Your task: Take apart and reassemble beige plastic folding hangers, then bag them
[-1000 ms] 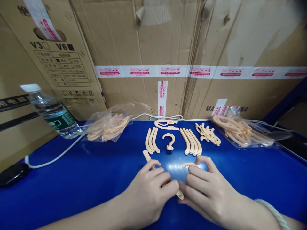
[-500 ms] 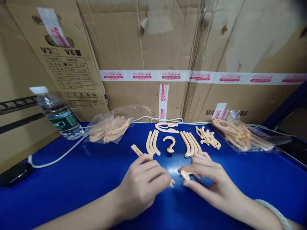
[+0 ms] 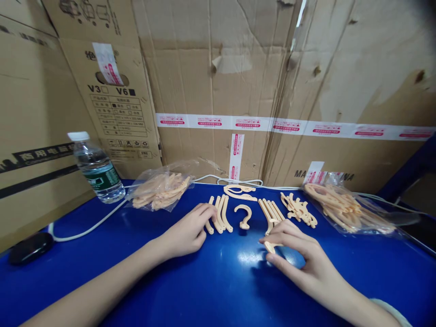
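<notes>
My left hand (image 3: 191, 228) reaches to the left row on the blue table, its fingers closed at a curved beige hanger arm (image 3: 209, 225), the leftmost piece. Several similar hanger arms (image 3: 225, 215) lie beside it. Between thumb and fingers, my right hand (image 3: 299, 252) pinches a beige hanger hook (image 3: 270, 247); the fingers hide part of it. Just beyond that hand lies the right row of hanger arms (image 3: 267, 211). Another hanger hook (image 3: 244, 217) sits between the two rows, and a folded hanger (image 3: 238, 192) lies behind it.
Loose hooks (image 3: 298, 210) form a pile at right. Clear bags of beige parts lie at left (image 3: 161, 190) and right (image 3: 347, 206). A water bottle (image 3: 102, 175), a black mouse (image 3: 31, 248) and a white cable (image 3: 88, 234) are at left. Cardboard (image 3: 211, 154) stands behind.
My left hand has moved left and away from me, bringing the hanger arm down beside the left row. My right hand keeps its hook nearly in place. The view has shifted slightly.
</notes>
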`<action>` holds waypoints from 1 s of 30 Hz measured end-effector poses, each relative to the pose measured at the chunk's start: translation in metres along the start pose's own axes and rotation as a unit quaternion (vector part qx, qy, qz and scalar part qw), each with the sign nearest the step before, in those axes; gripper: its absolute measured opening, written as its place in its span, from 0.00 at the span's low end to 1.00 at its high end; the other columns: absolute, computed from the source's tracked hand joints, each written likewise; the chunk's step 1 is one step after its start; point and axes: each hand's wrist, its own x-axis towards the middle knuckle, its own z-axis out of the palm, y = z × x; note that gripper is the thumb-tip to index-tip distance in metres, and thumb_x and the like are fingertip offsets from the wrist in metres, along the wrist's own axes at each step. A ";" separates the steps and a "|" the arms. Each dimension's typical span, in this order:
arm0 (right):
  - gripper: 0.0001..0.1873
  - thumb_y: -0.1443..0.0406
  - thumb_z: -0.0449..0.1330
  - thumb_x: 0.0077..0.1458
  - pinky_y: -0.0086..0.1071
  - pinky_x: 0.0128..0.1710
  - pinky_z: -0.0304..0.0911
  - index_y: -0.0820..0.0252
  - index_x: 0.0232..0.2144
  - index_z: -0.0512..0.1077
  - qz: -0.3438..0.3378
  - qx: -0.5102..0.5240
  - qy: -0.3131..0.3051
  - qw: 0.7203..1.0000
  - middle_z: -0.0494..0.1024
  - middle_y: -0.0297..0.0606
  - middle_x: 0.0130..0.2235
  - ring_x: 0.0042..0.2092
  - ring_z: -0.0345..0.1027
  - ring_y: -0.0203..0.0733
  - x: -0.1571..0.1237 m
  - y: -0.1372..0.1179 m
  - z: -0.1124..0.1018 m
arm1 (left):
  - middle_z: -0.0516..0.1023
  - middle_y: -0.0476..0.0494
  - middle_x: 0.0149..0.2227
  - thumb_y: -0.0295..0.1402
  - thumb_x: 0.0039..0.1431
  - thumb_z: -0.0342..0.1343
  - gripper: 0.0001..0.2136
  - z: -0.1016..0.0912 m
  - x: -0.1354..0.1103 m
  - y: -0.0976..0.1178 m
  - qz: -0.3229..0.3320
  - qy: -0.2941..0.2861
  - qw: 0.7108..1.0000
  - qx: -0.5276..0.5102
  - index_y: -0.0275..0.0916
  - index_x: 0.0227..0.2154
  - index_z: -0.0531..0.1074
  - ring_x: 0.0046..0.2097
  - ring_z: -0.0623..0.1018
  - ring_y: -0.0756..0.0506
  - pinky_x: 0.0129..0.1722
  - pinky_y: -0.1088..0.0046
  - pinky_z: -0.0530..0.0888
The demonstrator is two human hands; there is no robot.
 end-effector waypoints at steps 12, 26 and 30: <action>0.10 0.67 0.57 0.61 0.50 0.51 0.59 0.55 0.43 0.75 -0.056 -0.180 -0.077 0.979 0.72 0.44 0.48 0.51 0.63 0.49 0.035 0.017 0.007 | 0.68 0.35 0.60 0.31 0.65 0.51 0.19 0.015 -0.003 0.009 0.024 -0.006 0.998 0.062 0.39 0.59 0.64 0.63 0.63 0.37 0.62 0.49 0.63; 0.18 0.65 0.60 0.60 0.44 0.51 0.65 0.58 0.52 0.70 -0.064 -0.159 -0.134 0.976 0.72 0.46 0.49 0.51 0.66 0.46 0.058 0.041 0.013 | 0.79 0.40 0.48 0.31 0.64 0.54 0.09 0.025 0.004 0.009 0.043 0.060 0.994 0.082 0.39 0.43 0.76 0.54 0.75 0.41 0.56 0.56 0.72; 0.16 0.61 0.55 0.64 0.43 0.48 0.67 0.59 0.51 0.70 -0.082 -0.158 -0.103 0.979 0.74 0.44 0.45 0.48 0.68 0.45 0.068 0.042 -0.003 | 0.81 0.44 0.44 0.30 0.62 0.57 0.05 0.028 0.008 0.007 0.017 0.090 0.992 0.084 0.40 0.38 0.77 0.49 0.78 0.43 0.51 0.62 0.76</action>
